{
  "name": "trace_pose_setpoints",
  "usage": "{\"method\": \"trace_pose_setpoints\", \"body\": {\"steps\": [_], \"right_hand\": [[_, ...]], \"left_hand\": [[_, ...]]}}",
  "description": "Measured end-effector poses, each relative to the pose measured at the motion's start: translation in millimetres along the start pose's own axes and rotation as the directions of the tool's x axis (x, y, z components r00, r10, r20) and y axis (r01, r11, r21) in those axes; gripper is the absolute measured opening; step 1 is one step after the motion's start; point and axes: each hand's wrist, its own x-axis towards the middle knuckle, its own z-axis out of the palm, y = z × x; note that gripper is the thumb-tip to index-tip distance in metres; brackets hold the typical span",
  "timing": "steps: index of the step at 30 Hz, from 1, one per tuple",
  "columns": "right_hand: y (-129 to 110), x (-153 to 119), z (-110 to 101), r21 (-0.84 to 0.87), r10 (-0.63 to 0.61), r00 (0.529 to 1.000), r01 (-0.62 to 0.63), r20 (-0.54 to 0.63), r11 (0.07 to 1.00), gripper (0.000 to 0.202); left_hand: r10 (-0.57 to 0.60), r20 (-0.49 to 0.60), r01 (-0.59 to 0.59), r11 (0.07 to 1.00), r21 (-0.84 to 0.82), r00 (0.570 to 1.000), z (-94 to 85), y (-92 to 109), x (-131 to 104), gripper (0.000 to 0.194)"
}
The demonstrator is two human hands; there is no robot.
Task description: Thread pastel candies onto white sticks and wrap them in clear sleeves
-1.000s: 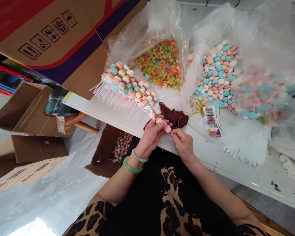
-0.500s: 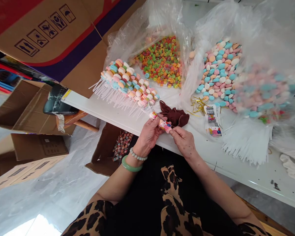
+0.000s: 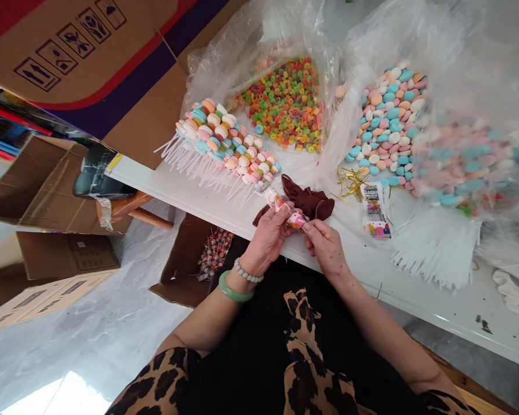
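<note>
My left hand (image 3: 269, 235) is closed around a candy skewer in a printed wrapper (image 3: 296, 219), just above the table's front edge. At the wrapper's near end, my right hand (image 3: 328, 249) pinches with thumb and forefinger; the very tip is hidden by the fingers. Right behind both hands lies a crumpled dark brown cloth (image 3: 309, 202). Beyond it to the left is a row of unwrapped candy skewers (image 3: 229, 141) with white sticks. Gold twist ties (image 3: 351, 183) and a stack of flat printed wrappers (image 3: 375, 212) lie to the right of the cloth.
Clear bags hold ring gummies (image 3: 285, 104) and pastel candies (image 3: 387, 121) on the white table (image 3: 436, 311). Loose white sticks (image 3: 439, 248) lie at right. A large carton (image 3: 125, 75) stands at left; below, an open box (image 3: 177, 253) holds wrapped skewers (image 3: 216, 251).
Both hands have shifted slightly right with the wrapped skewer. My right fingers have curled more tightly at its end. The view has tilted a little.
</note>
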Motion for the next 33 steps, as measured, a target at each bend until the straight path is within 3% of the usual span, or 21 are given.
{"method": "trace_pose_setpoints", "body": {"steps": [4,11,15,18,21,25,28,30,33], "right_hand": [[-1,-3,-3,-0.039,0.030,0.999,-0.029,0.020,0.999,0.014],[-12,1,12,-0.084,-0.095,0.993,0.089,-0.072,0.993,0.015],[-10,0,8,-0.021,-0.064,0.995,0.063,-0.073,0.998,0.016],[-8,-2,3,-0.032,-0.077,0.997,0.077,-0.016,0.997,0.016],[-6,-4,2,-0.085,-0.097,0.995,0.100,0.038,0.991,0.013],[-6,-7,5,-0.221,-0.230,0.973,0.217,-0.032,0.951,0.014],[-4,-5,8,-0.354,-0.369,0.923,0.313,-0.104,0.882,0.018],[-2,-3,8,-0.423,-0.432,0.894,0.348,-0.121,0.837,0.019],[3,-1,9,-0.515,-0.506,0.856,0.388,-0.106,0.764,0.020]], "left_hand": [[0.031,-0.044,-0.032,0.999,-0.020,0.999,-2.5,7,2,0.036],[0.066,-0.004,-0.066,0.998,0.010,0.998,6.8,4,-5,0.038],[-0.047,0.061,0.040,0.993,0.110,0.997,2.9,2,-5,0.038],[-0.081,0.007,0.080,0.989,0.127,0.997,-2.4,2,-2,0.036],[-0.028,-0.065,0.035,0.993,0.109,0.997,-5.4,7,1,0.034],[0.041,-0.092,-0.034,0.997,0.072,0.995,-3.2,11,1,0.034],[-0.102,-0.006,0.102,0.994,0.026,0.995,0.2,6,0,0.030],[-0.232,0.057,0.233,0.972,-0.013,0.971,0.9,2,0,0.027],[-0.296,0.046,0.298,0.952,-0.062,0.954,0.2,-1,2,0.026]]}}
